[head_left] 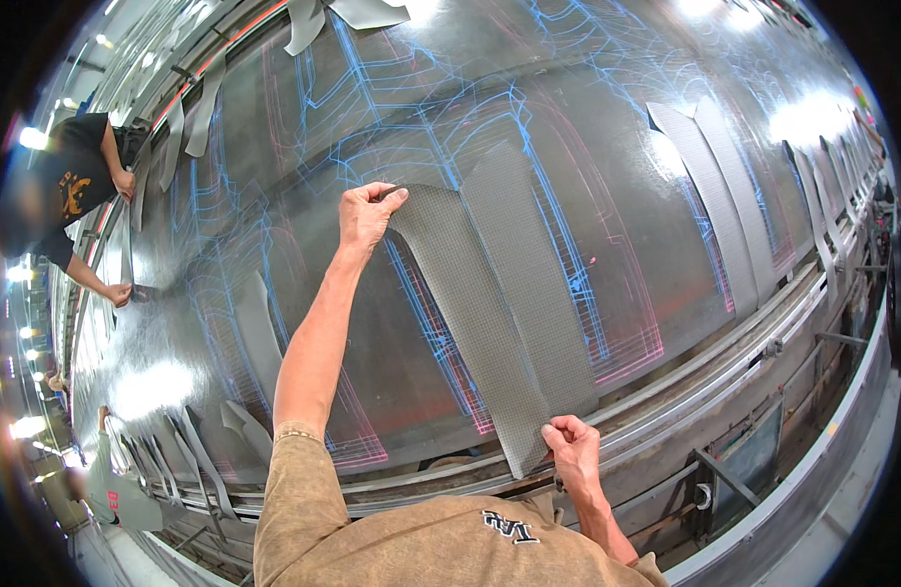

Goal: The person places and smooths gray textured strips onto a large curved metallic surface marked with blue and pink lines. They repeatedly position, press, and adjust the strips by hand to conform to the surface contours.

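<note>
Right hand (pixel 575 452), five o'clock: fingers nearly closed, pinching panel's lower edge. Grey textured panel (pixel 470 313), centre, on blue-lined dark table (pixel 666 284). Left hand (pixel 364 213), ten-thirty: thumb and fingertips together on upper corner. Co-worker (pixel 88 161), nine-thirty.

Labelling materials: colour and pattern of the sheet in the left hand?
The sheet is grey with a fine grid pattern; clearest in the head view.

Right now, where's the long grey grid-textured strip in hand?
Head view, centre: the strip runs from the left hand at its upper-left corner down toward the right hand.
</note>
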